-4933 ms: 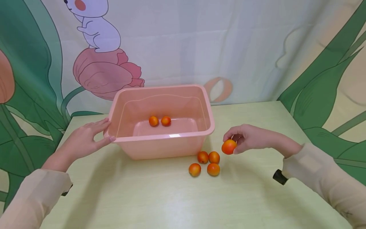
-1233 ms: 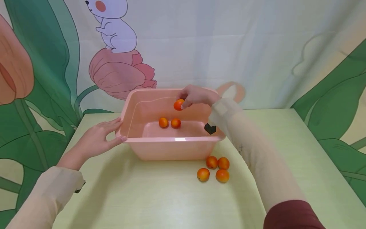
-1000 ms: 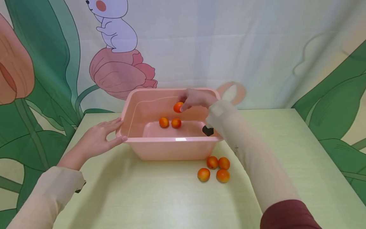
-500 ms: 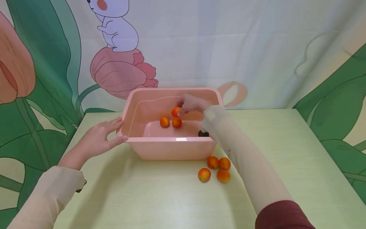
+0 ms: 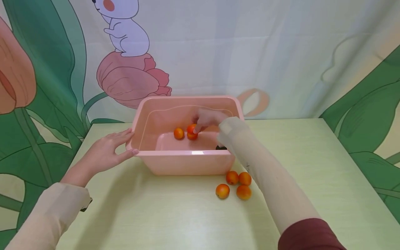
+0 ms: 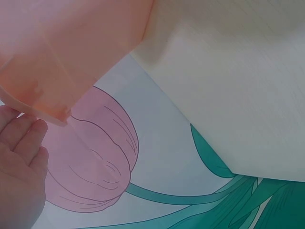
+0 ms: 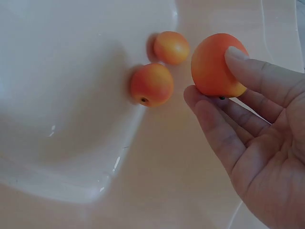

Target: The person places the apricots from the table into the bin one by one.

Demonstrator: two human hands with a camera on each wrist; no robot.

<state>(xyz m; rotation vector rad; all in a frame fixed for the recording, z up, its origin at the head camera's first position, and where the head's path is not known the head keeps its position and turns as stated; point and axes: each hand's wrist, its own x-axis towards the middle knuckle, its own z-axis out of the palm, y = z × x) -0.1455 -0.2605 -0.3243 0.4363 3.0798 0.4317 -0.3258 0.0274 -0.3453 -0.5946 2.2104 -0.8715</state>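
In the head view a pink plastic tub (image 5: 187, 164) stands on the table. My left hand (image 5: 107, 150) rests with extended fingers and thumb at its left rim; the left wrist view shows those fingertips touching the rim (image 6: 35, 112). Inside the tub, my right hand (image 5: 208, 117) pinches a small round orange-red fruit (image 7: 214, 69) between thumb and fingers, low above the floor. Two similar fruits, one yellower (image 7: 171, 47) and one redder (image 7: 152, 85), lie on the tub floor beside it. From the head, the held fruit partly covers the redder one.
Several more orange-red fruits (image 5: 232, 184) lie on the pale table (image 5: 162, 215) by the tub's front right corner, close to the right sleeve. Behind the tub hangs a printed curtain (image 5: 200, 52) with plants and a white animal.
My right hand has carried the fruit from the table's right side over the tub, then lowered it inside towards the two others. My left hand stays at the rim.
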